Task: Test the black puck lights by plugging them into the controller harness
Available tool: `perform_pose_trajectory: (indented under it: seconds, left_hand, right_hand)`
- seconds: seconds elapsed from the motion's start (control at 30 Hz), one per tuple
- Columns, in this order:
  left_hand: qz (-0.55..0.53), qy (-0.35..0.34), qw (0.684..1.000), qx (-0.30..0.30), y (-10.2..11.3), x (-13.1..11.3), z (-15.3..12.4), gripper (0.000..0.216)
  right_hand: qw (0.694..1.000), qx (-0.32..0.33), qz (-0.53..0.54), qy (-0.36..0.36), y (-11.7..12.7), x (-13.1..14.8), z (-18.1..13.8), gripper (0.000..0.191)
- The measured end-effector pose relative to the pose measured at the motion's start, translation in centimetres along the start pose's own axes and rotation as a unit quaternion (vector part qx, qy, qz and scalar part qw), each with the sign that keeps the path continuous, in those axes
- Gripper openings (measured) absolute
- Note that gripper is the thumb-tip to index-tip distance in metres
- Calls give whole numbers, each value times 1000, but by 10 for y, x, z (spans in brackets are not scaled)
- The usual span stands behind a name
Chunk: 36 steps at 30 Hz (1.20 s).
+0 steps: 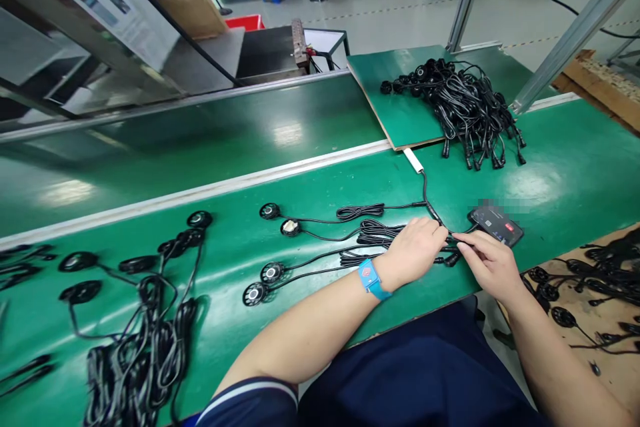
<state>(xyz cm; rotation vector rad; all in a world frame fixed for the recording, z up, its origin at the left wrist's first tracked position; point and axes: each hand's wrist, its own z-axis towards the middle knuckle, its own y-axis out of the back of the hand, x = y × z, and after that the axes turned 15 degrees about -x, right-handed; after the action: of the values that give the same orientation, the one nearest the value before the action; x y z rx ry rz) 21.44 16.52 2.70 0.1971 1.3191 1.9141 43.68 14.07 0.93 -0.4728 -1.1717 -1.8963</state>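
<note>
My left hand, with a blue band on its wrist, is closed on a black cable. Its fingertips meet those of my right hand, which pinches the same cable where it runs between them. The exact join under the fingers is hidden. From the hands, bundled black cords stretch left to several round black discs, and one disc has a pale lump on it. A white tag-like piece sits at the cable's far end. Loose black plugs lie just below the fingertips.
A dark phone-like device lies right of my hands. A heap of black cables rests on a raised green board. More coiled cables lie at left, others on a brown surface at right. A metal post stands behind.
</note>
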Motion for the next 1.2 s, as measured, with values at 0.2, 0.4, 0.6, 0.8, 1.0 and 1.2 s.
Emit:
perform_pose_trajectory:
  seconds: [0.2,0.4,0.6,0.8,1.0,1.2]
  left_hand:
    - [-7,-2,1000,-5,-2,1,-1,24]
    - [-21,-17,1000,-4,-6,3,-2,28]
    - [-17,-21,1000,-3,-6,3,-2,26]
    - [-23,-21,999,-12,-7,3,-3,30]
    - [-22,-28,999,-28,-8,4,-3,24]
    - [-20,-30,999,-32,-9,3,-1,23]
  right_hand:
    - [1000,5,10,12,-1,-2,-1,27]
    - [1000,4,11,18,-1,-2,-1,29]
    - [1000,1,6,21,-1,1,0,28]
    - [999,0,16,28,-1,0,-1,31]
    - [999,4,11,30,-2,-1,-1,30]
    - [1000,10,12,21,-2,-1,0,29]
